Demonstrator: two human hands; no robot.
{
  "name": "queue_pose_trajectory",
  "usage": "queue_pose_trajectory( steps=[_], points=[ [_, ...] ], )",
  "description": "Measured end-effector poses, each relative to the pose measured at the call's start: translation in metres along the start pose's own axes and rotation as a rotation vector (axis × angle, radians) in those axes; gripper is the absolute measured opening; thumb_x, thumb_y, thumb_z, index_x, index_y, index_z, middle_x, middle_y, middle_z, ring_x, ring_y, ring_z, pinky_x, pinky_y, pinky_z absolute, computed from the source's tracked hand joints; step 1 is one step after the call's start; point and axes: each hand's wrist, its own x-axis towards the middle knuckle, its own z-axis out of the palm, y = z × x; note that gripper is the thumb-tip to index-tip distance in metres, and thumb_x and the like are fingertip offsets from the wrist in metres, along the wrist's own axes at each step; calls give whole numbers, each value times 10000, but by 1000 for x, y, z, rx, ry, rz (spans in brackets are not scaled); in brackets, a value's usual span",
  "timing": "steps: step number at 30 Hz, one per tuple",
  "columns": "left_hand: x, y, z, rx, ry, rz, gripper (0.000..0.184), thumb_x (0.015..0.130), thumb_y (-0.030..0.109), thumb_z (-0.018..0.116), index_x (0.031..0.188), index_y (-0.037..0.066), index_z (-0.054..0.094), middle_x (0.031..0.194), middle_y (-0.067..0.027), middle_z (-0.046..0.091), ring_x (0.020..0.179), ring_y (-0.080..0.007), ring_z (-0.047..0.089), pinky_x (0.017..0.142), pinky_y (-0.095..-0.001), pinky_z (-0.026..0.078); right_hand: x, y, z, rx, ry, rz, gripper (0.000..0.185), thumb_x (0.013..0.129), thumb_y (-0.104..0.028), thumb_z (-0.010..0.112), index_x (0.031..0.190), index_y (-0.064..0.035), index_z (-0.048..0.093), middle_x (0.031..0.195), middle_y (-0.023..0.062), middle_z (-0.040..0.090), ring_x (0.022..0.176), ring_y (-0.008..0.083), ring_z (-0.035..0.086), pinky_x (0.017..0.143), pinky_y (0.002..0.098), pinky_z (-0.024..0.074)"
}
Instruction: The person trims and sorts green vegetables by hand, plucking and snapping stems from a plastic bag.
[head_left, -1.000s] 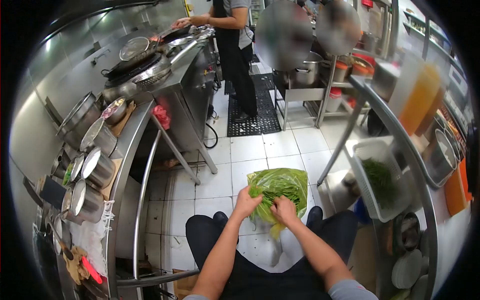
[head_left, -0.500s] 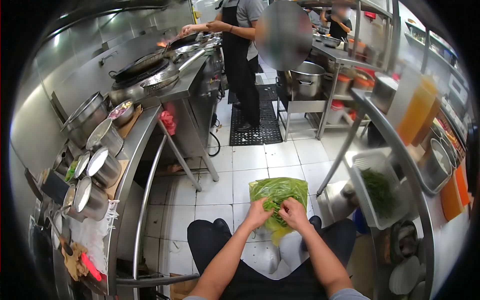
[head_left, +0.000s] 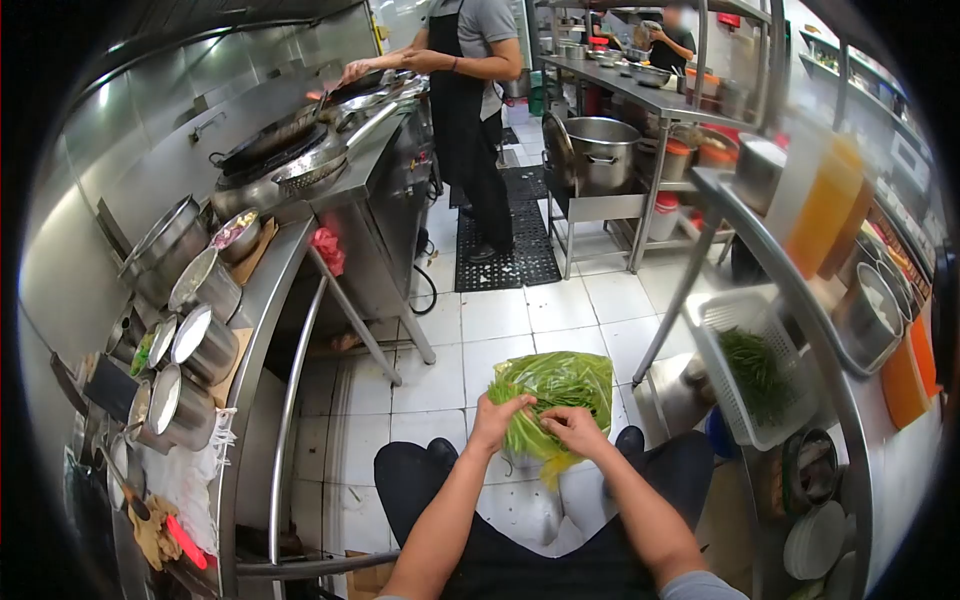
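Observation:
A yellow-green plastic bag (head_left: 590, 375) lies between my knees, low over the tiled floor. Thin green stalks (head_left: 530, 432) spread across its opening. My left hand (head_left: 494, 422) is closed at the bag's left side, thumb and forefinger pointing inward over the greens; it grips some stalks. Opposite it, my right hand (head_left: 577, 431) has its fingertips pinched together above the greens. What sits in that pinch is too small to make out. The two hands are a short gap apart.
On the left, a steel counter (head_left: 262, 330) carries several metal pots (head_left: 205, 345). To my right, a white basket (head_left: 712, 372) of greens stands below a steel shelf (head_left: 790, 290). Ahead, a person in a black apron (head_left: 465, 110) stands on a black mat (head_left: 508, 262) by the woks.
My left hand has shifted left and slightly up, and its fingers now point right. My right hand has drawn slightly left and down. More of the greens shows between them.

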Motion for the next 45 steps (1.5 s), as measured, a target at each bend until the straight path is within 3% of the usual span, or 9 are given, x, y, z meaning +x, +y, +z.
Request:
queue_pose_trajectory(
  steps=[11, 17, 19, 21, 24, 27, 30, 41, 45],
  points=[
    [-2, 8, -5, -10, 8, -21, 151, 855, 74, 650, 963, -31, 642, 828, -96, 691, 660, -139, 630, 599, -282, 524, -4, 4, 15, 27, 125, -70, 166, 883, -162, 625, 894, -2, 666, 706, -6, 617, 655, 60, 535, 584, 261, 443],
    [-1, 9, 1, 78, -6, 46, 117, 844, 56, 632, 922, -31, 640, 811, -91, 691, 667, -141, 622, 615, -289, 514, -1, -8, 11, -171, 125, -131, 180, 837, -151, 590, 812, 13, 661, 722, 94, 659, 639, 142, 601, 592, 311, 467],
    [-4, 12, 4, 256, 29, 165, 99, 846, 63, 622, 854, -32, 650, 768, -88, 684, 666, -144, 617, 621, -288, 510, 6, 4, 15, -229, 396, -77, 213, 826, -185, 588, 810, 15, 657, 692, 160, 637, 615, 248, 626, 587, 349, 476],
    [3, -2, -6, 221, 122, 223, 131, 858, 92, 629, 803, -24, 656, 740, -100, 679, 650, -156, 628, 611, -291, 518, 10, 9, 0, -119, 451, 46, 206, 815, -181, 587, 819, 5, 674, 704, 168, 652, 641, 309, 638, 619, 383, 496],
    [4, 21, -22, -39, 182, -39, 147, 864, 114, 641, 898, -27, 614, 762, -111, 675, 685, -174, 655, 634, -314, 553, 3, 24, -8, -271, 348, 15, 202, 817, -203, 612, 848, -16, 684, 766, 174, 656, 702, 333, 638, 678, 426, 508],
    [8, 25, -27, -177, 244, 31, 162, 887, 118, 627, 803, -20, 637, 707, -110, 656, 620, -190, 651, 604, -314, 552, 6, 39, 10, -697, 479, -234, 191, 830, -219, 624, 883, -46, 687, 825, 178, 644, 775, 348, 631, 743, 458, 503],
    [8, 21, -27, -310, 179, 27, 145, 890, 104, 625, 814, -19, 617, 700, -96, 639, 613, -190, 648, 606, -316, 555, 16, 29, 30, -481, 159, -8, 155, 817, -148, 647, 933, -47, 660, 1008, 179, 615, 971, 351, 597, 810, 458, 503],
    [4, 12, -16, 372, 133, 159, 125, 843, 69, 660, 903, -31, 617, 762, -96, 663, 640, -164, 639, 625, -291, 518, 13, 6, 12, -640, 162, 94, 166, 803, -164, 679, 900, -36, 640, 919, 172, 620, 916, 352, 613, 796, 456, 505],
    [2, -8, 4, 631, 0, 229, 202, 803, 68, 671, 989, -6, 643, 814, -127, 681, 699, -194, 643, 664, -321, 515, 1, -8, -20, -562, 122, -163, 174, 833, -129, 656, 979, -42, 691, 887, 164, 646, 869, 362, 632, 770, 449, 504]
  ],
)
